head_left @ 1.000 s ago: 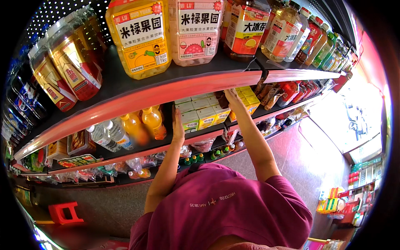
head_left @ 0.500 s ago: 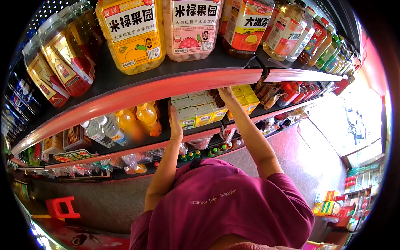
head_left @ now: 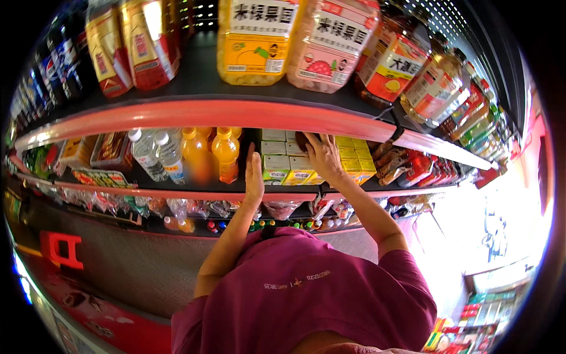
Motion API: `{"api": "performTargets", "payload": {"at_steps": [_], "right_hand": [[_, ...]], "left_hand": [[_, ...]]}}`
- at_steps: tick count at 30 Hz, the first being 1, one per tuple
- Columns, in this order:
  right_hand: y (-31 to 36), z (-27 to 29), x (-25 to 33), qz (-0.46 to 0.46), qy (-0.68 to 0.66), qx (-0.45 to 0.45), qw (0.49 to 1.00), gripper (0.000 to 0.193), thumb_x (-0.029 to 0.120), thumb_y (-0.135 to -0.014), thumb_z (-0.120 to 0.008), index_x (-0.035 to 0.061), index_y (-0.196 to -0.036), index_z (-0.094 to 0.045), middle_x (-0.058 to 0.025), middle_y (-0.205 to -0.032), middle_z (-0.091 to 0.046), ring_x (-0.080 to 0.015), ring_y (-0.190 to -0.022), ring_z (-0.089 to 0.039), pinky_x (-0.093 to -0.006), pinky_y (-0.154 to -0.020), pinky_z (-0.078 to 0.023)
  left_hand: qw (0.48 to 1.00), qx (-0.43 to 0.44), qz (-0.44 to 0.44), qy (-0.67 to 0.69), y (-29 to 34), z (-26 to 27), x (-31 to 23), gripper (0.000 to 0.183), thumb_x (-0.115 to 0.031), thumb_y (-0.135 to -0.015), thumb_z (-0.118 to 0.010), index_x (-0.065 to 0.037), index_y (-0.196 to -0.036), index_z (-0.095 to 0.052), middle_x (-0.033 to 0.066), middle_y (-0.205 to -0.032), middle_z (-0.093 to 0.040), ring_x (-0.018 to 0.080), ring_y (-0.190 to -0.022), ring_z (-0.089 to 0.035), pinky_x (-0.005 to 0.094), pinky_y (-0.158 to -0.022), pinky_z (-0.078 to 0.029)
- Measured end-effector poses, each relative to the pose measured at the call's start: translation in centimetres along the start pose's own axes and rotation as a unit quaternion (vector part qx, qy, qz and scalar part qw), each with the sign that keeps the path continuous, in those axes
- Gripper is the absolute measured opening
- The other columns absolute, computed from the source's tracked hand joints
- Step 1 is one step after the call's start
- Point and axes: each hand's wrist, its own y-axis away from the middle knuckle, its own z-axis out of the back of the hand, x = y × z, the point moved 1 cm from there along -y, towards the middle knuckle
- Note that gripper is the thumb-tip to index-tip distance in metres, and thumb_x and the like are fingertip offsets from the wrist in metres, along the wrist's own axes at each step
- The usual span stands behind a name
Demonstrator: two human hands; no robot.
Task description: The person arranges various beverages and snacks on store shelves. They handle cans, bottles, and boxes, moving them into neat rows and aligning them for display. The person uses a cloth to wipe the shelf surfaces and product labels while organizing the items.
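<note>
A block of small drink cartons (head_left: 276, 163), pale green-white and yellow, stands in rows on the middle shelf. My left hand (head_left: 254, 179) is held upright and flat along the block's left side, fingers stretched; whether it touches the cartons I cannot tell. Over the right part of the block lies my right hand (head_left: 323, 157), its fingers extended and apart, with nothing gripped. To its right stand yellow cartons (head_left: 356, 162). Orange drink bottles (head_left: 226, 154) are left of my left hand. The upper shelf hides the back of the rows.
The upper shelf's red front edge (head_left: 206, 115) runs just above my hands and carries large juice jugs (head_left: 254, 47). Clear water bottles (head_left: 170, 154) stand farther left. Below is a lower shelf with small bottles and bagged goods. A red stool (head_left: 62, 250) is on the floor at left.
The view has tilted and shifted, so the shelves sit differently in it. My right hand's fingers now show spread over the cartons; my left hand stays beside the block.
</note>
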Motion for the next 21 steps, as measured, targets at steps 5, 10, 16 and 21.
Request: {"api": "performTargets", "payload": {"at_steps": [5, 10, 16, 21], "right_hand": [[-6.0, -7.3, -6.0, 0.059, -0.056, -0.047, 0.996, 0.04, 0.012, -0.095, -0.067, 0.0126, -0.136, -0.063, -0.0237, -0.129, -0.064, -0.0457, -0.121, -0.059, -0.0553, -0.102, -0.048], [-13.7, -12.9, -8.5, 0.086, -0.033, -0.094, 0.991, 0.038, 0.013, -0.095, -0.068, 0.0121, -0.133, -0.065, -0.0222, -0.128, -0.065, -0.0449, -0.118, -0.061, -0.0537, -0.099, -0.05], [-15.0, -16.0, -6.8, 0.124, -0.039, -0.101, 0.986, 0.036, 0.015, -0.095, -0.07, 0.0115, -0.131, -0.066, -0.0205, -0.127, -0.067, -0.044, -0.115, -0.063, -0.0519, -0.096, -0.052], [-13.0, -14.8, -5.0, 0.178, -0.029, -0.116, 0.977, 0.034, 0.016, -0.095, -0.071, 0.0111, -0.129, -0.068, -0.019, -0.126, -0.068, -0.0433, -0.112, -0.065, -0.0503, -0.094, -0.053]], "left_hand": [[0.997, 0.007, -0.044, -0.058, 2.6, -1.4, -1.5, 0.072, -0.047, -0.113, -0.042, 0.005, -0.16, -0.031, 0.0222, -0.163, -0.035, 0.0282, -0.151, -0.035, 0.0368, -0.124, -0.025], [0.999, -0.016, -0.019, -0.034, 3.3, -0.5, 0.7, 0.079, -0.051, -0.108, -0.052, 0.006, -0.159, -0.032, 0.0272, -0.158, -0.039, 0.0359, -0.15, -0.036, 0.0411, -0.124, -0.026], [0.972, 0.025, -0.061, -0.225, 5.2, -0.6, -2.0, 0.096, -0.049, -0.097, -0.072, 0.009, -0.158, -0.027, 0.0344, -0.158, -0.034, 0.0444, -0.151, -0.031, 0.0465, -0.125, -0.027], [0.927, 0.032, -0.169, -0.335, 5.7, -0.7, 0.1, 0.105, -0.042, -0.089, -0.08, 0.009, -0.158, -0.021, 0.038, -0.156, -0.032, 0.0516, -0.148, -0.033, 0.0493, -0.123, -0.033]]}}
